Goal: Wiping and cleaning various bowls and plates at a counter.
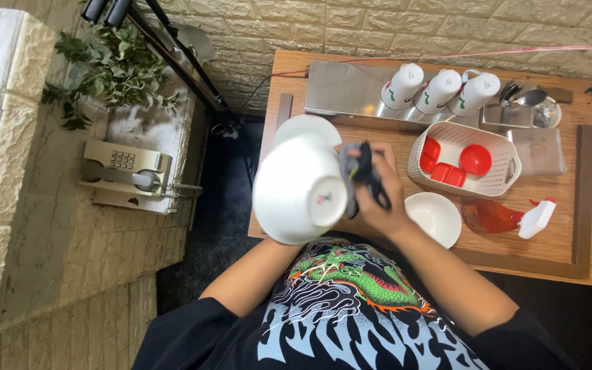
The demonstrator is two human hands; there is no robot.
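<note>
White bowl [299,188] is held bottom-up above the near left edge of the wooden table [556,247], its foot ring facing the camera. The left hand is hidden behind the bowl; only the forearm shows below it, so how that grip closes cannot be told, though the bowl rests on it. The right hand [378,195] is just right of the bowl, its grip curled closed around a dark cloth [361,175], which presses against the bowl's outer wall beside the foot ring.

Behind the bowl, on the table, lies a white plate [303,125], partly covered by it. Just right of the right hand sits a small white bowl [434,218], upright. Beyond that hand stands a white basket [495,181] holding red cups [475,159]. Right of the small bowl lies a spray bottle [505,216] on its side, reddish with a white head. Farther back, three white mugs [440,90] lie tilted on a steel tray [344,89], with metal utensils [529,99] beside them. Well left of the bowl, off the table, are a telephone [125,171] and a green plant [111,68].
</note>
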